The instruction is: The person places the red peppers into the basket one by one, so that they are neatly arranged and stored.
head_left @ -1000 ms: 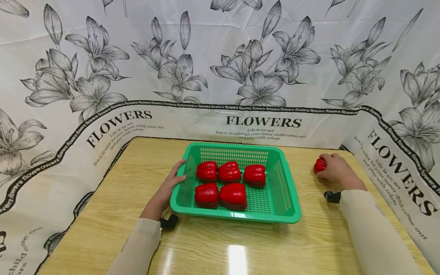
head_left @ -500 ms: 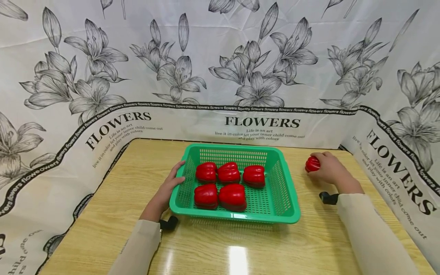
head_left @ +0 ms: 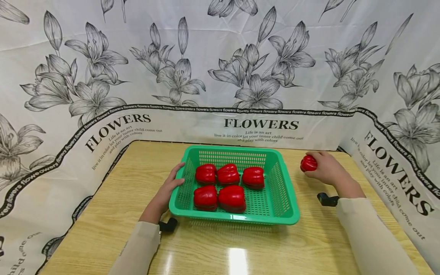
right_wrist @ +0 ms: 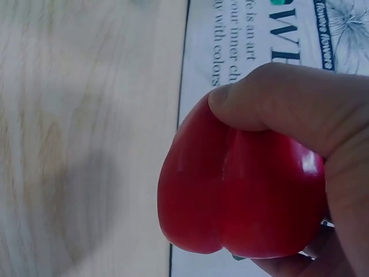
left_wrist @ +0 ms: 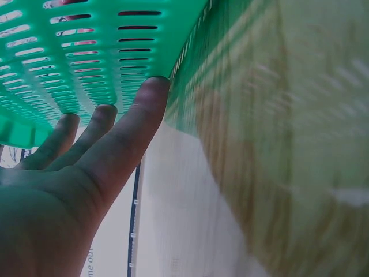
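A red bell pepper (head_left: 309, 163) is in my right hand (head_left: 329, 168), to the right of the green basket (head_left: 292, 191). In the right wrist view, my thumb lies over the side of this bell pepper (right_wrist: 230, 190) and my fingers are partly hidden behind it. Several more red bell peppers (head_left: 232, 198) lie inside the basket, in two rows. My left hand (head_left: 167, 191) holds the basket's left rim, with digits at the top edge. Fingers (left_wrist: 124, 141) of that hand touch the slotted outer wall (left_wrist: 86, 52) in the left wrist view.
The wooden table (head_left: 206, 252) reflects light near its front. A white flower-printed cloth (head_left: 192, 126) hangs along the back and both sides. Black wrist-camera mounts (head_left: 327, 199) stick out beside both wrists. The basket's right part shows its bare slotted floor.
My right hand has moved left with the bell pepper, closer to the basket. The left hand and the bell peppers in the basket have stayed in place.
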### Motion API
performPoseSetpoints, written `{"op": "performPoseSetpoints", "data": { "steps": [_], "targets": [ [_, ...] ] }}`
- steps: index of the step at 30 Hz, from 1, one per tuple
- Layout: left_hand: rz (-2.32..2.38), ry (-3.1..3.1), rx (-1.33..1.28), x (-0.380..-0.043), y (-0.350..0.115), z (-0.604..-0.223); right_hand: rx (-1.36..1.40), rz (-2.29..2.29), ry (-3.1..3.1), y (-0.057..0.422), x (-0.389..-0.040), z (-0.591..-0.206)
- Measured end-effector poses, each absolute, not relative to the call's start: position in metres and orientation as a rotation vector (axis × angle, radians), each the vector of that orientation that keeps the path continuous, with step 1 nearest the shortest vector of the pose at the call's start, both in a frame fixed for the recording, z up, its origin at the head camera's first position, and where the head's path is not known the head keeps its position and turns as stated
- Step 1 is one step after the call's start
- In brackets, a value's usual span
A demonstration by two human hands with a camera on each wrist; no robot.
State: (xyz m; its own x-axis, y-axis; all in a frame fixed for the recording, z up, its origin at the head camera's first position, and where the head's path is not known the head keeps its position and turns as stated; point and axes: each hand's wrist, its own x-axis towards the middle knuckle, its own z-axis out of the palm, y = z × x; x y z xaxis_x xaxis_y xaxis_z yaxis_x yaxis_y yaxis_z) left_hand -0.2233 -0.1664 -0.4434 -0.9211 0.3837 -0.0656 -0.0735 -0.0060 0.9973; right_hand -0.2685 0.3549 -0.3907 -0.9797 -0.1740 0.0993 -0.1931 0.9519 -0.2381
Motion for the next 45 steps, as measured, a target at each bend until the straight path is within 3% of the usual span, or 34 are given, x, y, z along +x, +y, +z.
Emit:
{"op": "performPoseSetpoints", "data": {
  "steps": [45],
  "targets": [
    [2.035,1.964,0.336,-0.232,-0.168,-0.462,0.513,0.390,-2.980,0.280,-0.206,-0.324]
  ]
}}
